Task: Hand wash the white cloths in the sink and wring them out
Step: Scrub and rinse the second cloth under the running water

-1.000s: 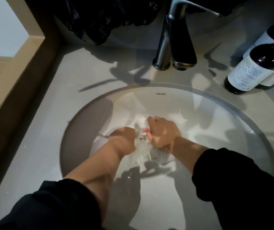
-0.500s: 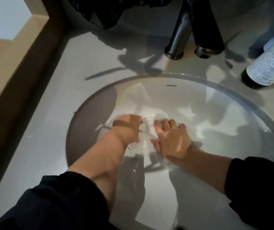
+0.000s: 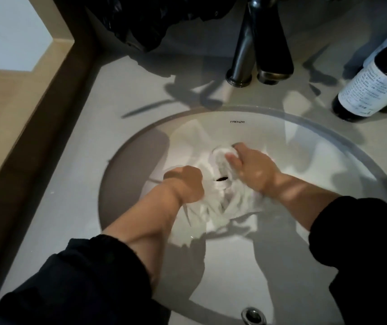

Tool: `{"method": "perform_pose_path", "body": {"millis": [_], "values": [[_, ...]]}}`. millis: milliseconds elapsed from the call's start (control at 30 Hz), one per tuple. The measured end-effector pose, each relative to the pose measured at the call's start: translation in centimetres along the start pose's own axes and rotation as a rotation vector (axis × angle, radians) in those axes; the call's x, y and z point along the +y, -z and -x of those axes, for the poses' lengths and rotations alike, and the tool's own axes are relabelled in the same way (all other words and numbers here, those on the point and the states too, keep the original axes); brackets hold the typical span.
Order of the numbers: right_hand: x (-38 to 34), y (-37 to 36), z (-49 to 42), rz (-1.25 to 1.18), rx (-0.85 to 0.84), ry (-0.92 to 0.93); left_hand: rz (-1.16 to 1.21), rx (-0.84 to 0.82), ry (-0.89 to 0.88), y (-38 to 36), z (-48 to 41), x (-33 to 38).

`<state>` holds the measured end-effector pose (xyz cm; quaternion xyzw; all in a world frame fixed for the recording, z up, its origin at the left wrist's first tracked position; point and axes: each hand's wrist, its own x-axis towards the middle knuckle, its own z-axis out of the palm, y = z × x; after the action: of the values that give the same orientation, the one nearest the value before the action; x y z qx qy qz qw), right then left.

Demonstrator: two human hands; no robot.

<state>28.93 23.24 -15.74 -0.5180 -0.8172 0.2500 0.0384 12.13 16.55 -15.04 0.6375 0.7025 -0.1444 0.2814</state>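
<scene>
I look down on a pale surface (image 3: 129, 95) with a round white sink (image 3: 316, 156) sunk into it. At the back edge lies a crumpled black bag (image 3: 145, 19), and to its right a dark metal tap (image 3: 270, 43) stands behind the basin. Two dark bottles with white labels stand at the far right; the nearer bottle (image 3: 373, 83) is just beside the rim. The white cloth (image 3: 220, 205) sits bunched in the middle of the basin, stretched between both hands; I cannot tell whether it is one piece or several. The left hand (image 3: 185, 184) is a fist, its grip clenched round the near end, with folds trailing below it. The right hand (image 3: 251, 167) has its grip curled over the far bunch, fingers (image 3: 232, 160) pressed into it. A small metal fitting (image 3: 253, 315) shows at the near rim.
</scene>
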Motion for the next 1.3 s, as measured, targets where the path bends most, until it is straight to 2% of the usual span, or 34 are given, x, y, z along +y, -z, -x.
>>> {"method": "perform_pose_path", "body": {"millis": [67,100,133,167,233,300,367,433,500,567,600,633,700,833,900,1033,1100,1200,1300], "values": [[0.7,1.7,1.2,-0.391,0.069,-0.116,0.016,0.033,0.094,1.5,0.7,-0.6],[1.0,3.0,2.0,-0.562,0.047,-0.206,0.025,0.064,0.144,2.4,1.0,-1.1],[1.5,4.2,2.9,-0.632,-0.001,-0.279,0.029,0.111,0.181,3.0,1.4,-1.5],[2.3,5.5,3.5,-0.546,-0.071,-0.316,0.017,0.179,0.193,3.5,1.7,-1.8],[4.2,7.7,4.4,-0.047,-0.277,-0.311,-0.073,0.327,0.118,3.4,2.2,-0.8],[4.2,8.4,4.9,0.427,-0.352,-0.243,-0.151,0.401,-0.061,1.9,2.2,0.9],[2.7,7.0,5.3,0.485,-0.297,-0.226,-0.162,0.284,-0.166,-0.2,1.8,1.7],[1.2,4.8,5.1,0.254,-0.224,-0.255,-0.336,0.175,-0.194,-1.8,1.3,1.3],[0.4,2.5,4.3,-0.05,-0.077,-0.272,-0.452,0.198,-0.239,-2.6,0.8,0.6],[-0.4,1.7,3.2,-0.353,0.143,-0.298,-0.484,0.232,-0.29,-2.6,0.3,0.1],[-0.5,1.7,2.5,-0.457,0.198,-0.332,-0.489,0.241,-0.316,-2.6,0.1,-0.1],[-0.5,1.9,2.0,-0.473,0.183,-0.334,-0.481,0.248,-0.337,-2.6,-0.1,-0.5],[-0.7,3.0,2.0,-0.296,0.045,-0.206,-0.421,0.262,-0.36,-2.6,-0.3,-1.0],[-0.3,4.2,5.3,0.153,-0.134,0.298,-0.25,0.333,-0.24,-1.7,-1.1,-1.2],[-0.6,2.2,6.7,0.385,-0.272,0.269,-0.218,0.363,-0.208,-1.4,-1.2,-1.4],[-1.4,-2.7,5.2,0.535,-0.18,0.265,-0.26,0.351,-0.221,-1.3,-0.7,-1.5],[-1.4,-3.8,3.2,0.549,-0.096,0.252,-0.295,0.361,-0.205,-1.4,-0.7,-1.3],[-1.9,-4.0,1.4,0.56,-0.097,0.221,-0.303,0.34,-0.163,-1.6,-0.9,-1.1],[-1.4,-4.1,0.5,0.471,-0.063,0.197,-0.156,0.225,-0.046,-2.1,-1.0,-0.4]]}}
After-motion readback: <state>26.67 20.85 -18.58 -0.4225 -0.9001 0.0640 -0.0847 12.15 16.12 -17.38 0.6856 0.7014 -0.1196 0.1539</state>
